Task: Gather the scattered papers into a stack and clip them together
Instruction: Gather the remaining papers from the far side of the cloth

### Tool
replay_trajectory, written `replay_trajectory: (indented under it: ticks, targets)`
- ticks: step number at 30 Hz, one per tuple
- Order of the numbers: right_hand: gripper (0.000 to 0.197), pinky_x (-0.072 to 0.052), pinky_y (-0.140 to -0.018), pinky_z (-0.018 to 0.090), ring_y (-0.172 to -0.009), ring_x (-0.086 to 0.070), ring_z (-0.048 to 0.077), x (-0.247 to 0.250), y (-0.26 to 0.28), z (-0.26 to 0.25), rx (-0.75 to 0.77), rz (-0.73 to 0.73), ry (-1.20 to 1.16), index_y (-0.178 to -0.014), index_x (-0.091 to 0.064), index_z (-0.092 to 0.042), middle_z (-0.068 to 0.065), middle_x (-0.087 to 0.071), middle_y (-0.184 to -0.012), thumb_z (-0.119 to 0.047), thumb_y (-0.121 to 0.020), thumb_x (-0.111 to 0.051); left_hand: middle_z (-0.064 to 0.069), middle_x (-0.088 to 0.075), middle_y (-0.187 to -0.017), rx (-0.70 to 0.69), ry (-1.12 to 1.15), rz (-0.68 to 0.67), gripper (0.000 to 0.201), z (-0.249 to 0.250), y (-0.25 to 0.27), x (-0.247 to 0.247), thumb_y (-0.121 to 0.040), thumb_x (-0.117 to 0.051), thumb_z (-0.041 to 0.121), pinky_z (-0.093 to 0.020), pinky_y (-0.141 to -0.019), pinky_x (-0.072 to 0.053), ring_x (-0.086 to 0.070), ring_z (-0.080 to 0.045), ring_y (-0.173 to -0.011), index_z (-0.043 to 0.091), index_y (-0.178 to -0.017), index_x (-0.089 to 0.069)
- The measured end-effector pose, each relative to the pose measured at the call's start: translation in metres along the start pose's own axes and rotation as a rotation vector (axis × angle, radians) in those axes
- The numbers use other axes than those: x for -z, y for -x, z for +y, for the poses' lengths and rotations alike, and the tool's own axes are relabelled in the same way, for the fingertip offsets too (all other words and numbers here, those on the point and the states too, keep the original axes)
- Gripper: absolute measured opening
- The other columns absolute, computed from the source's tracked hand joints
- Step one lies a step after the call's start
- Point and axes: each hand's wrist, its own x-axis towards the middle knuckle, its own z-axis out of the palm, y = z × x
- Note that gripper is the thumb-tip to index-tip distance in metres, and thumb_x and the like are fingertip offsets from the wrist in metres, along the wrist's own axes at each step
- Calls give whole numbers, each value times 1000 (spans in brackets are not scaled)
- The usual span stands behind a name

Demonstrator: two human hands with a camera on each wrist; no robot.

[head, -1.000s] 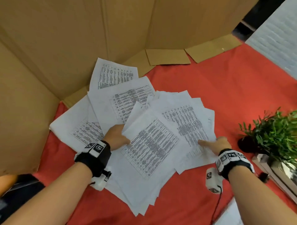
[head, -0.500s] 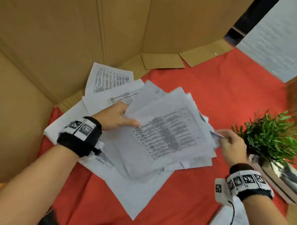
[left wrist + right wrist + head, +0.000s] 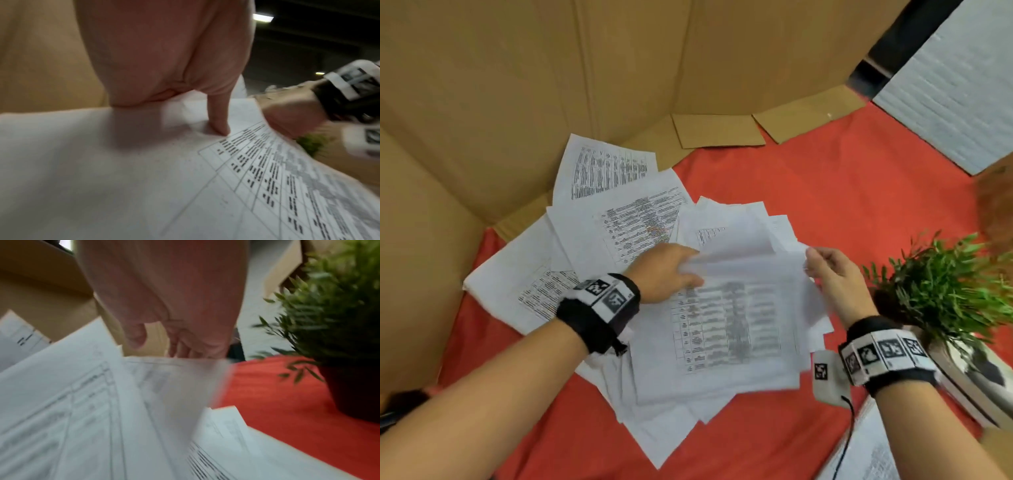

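Figure: paper gathering, head and wrist views. I see the printed papers (image 3: 736,329) fanned in a loose overlapping pile on the red-covered desk (image 3: 825,192), from its far-left corner toward the near edge. My left hand (image 3: 664,270) lies on the left side of the top sheets; the left wrist view shows one straight finger pressing down beside a printed table, and I cannot tell how the other fingers (image 3: 219,116) lie. My right hand (image 3: 832,274) pinches the right edge of several lifted, blurred sheets between thumb and fingers (image 3: 185,350). The sheets carry tables of dark text, too blurred to read. A potted green plant (image 3: 955,287) stands at the desk's right edge, near the right hand. Cardboard walls (image 3: 551,85) enclose the far side.
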Motion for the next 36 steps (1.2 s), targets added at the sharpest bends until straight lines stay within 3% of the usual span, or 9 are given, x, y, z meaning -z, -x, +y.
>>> replay_trajectory:
  ticks: [7,10,14,17,21,25,29,33,36]
  targets:
    - [97,-40,-106,43,-127,-47,35,-38,-26,80,-428,-45,507,-132,-44,-4,18,-52,-133,-53,-61,-87,5,-59,-127,301,543,332,74,-86,27,9,-76,-81,16,-32,-96,-47,-57,-16,-114,22,-139,-44]
    - [62,-44,-88,34,-110,-57,32,-40,-23,81,-381,-66,482,-118,-55,-6,10,-59,-109,-37,-72,-84,13,-65,-105,339,559,298,52,-96,33,12,-78,-80,15,-18,-76,-45,-61,-12,-100,20,-124,-57]
    - [10,-36,-70,32,-92,-60,36,-21,-23,69,-158,47,475,-86,-60,-8,7,-60,-80,-11,-81,-68,12,-76,-85,271,702,196,24,-83,33,21,-80,-76,9,-22,-72,-52,-71,-8,-83,21,-100,-70]
    - [7,-34,-69,32,-84,-58,34,-1,-19,54,42,131,467,-91,-62,-10,8,-61,-80,-6,-86,-59,14,-76,-77,148,594,41,12,-60,29,29,-76,-78,19,-16,-66,-52,-70,0,-72,19,-87,-73]
    - [14,-42,-63,35,-72,-59,32,24,-7,27,294,39,395,-87,-67,-13,9,-68,-73,-21,-88,-55,4,-75,-102,-81,479,-14,27,-32,23,27,-78,-77,27,-22,-90,-51,-69,-8,-97,14,-102,-74]
    - [13,-48,-63,27,-64,-60,13,39,4,10,315,-164,317,-81,-69,-26,1,-71,-73,-21,-92,-66,7,-58,-98,-253,178,58,14,-11,14,18,-80,-77,30,-30,-83,-44,-57,-9,-92,19,-88,-74]
    - [23,-40,-49,28,-53,-48,10,42,18,-5,269,-148,159,-72,-65,-9,3,-61,-58,-25,-83,-78,1,-40,-147,-377,-166,194,13,0,12,12,-76,-78,41,-48,-112,-27,-30,-19,-138,31,-83,-76]
    - [29,-39,-49,21,-53,-51,8,44,30,-13,223,-192,31,-70,-61,-2,5,-62,-61,-20,-77,-82,1,-25,-159,-403,-290,203,12,15,9,19,-77,-76,42,-50,-121,-7,-8,-19,-150,32,-83,-77]
    - [26,-44,-52,21,-56,-56,10,44,29,-14,196,-222,-65,-71,-61,-1,4,-66,-64,-16,-76,-82,3,-58,-129,-262,-365,64,13,25,-3,23,-83,-71,41,-38,-104,-37,-45,-23,-131,33,-93,-74]
